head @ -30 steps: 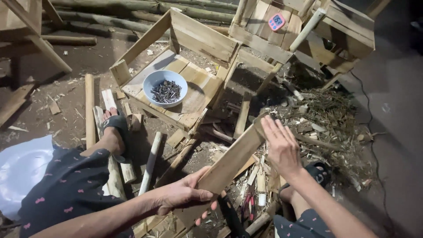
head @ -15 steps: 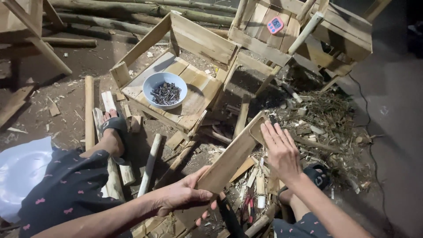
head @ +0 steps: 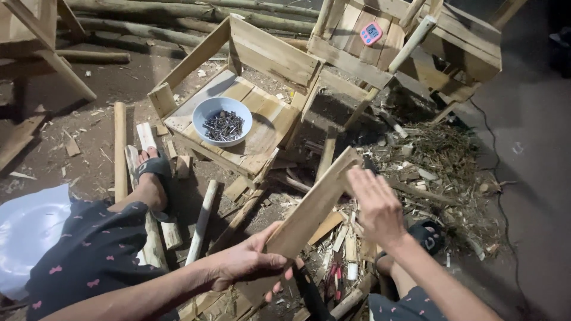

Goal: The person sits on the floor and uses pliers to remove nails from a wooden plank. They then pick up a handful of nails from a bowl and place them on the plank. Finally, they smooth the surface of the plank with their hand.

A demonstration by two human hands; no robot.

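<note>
I hold a flat wooden plank (head: 309,214) slanted between my hands. My left hand (head: 250,261) grips its lower end, thumb on top. My right hand (head: 375,205) rests against its upper end, fingers up and partly spread along the plank's edge. A pale blue bowl of dark nails (head: 222,121) sits on the seat of a small wooden chair frame (head: 262,53) ahead of me. My left foot in a sandal (head: 151,178) rests on wooden sticks.
Loose sticks and offcuts (head: 202,220) lie under the plank. Shavings and straw (head: 440,160) pile up to the right. Another wooden chair with a small pink timer (head: 371,32) stands at the back. Logs (head: 178,12) line the far edge. A white sheet (head: 27,229) lies left.
The plank's upper end has risen slightly and my right hand has slid up along it. My left hand keeps its grip at the lower end.
</note>
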